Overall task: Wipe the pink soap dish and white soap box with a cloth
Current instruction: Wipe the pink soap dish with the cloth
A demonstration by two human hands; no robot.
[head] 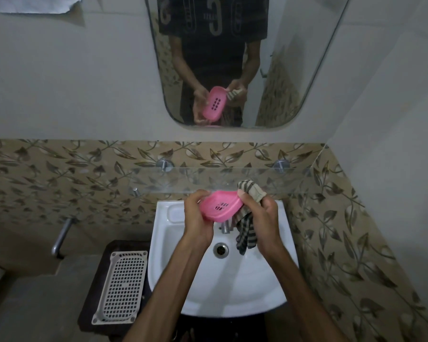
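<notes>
Over the white sink (245, 280) the left hand (198, 218) grips the pink soap dish (220, 206) by its left end, fingers curled round the rim, slotted face tilted up. The right hand (262, 215) is closed on a checked cloth (245, 233) — thumb pressed on the dish's right edge, cloth bunched against it, loose end dangling toward the drain (221, 249). A white perforated tray (121, 287) sits left of the sink — whether it's the soap box, I can't tell.

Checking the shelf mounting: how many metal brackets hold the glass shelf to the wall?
2 show: one bracket at the left end of the shelf, one bracket near the right end. Hands and cloth cover part of the front edge only.
</notes>
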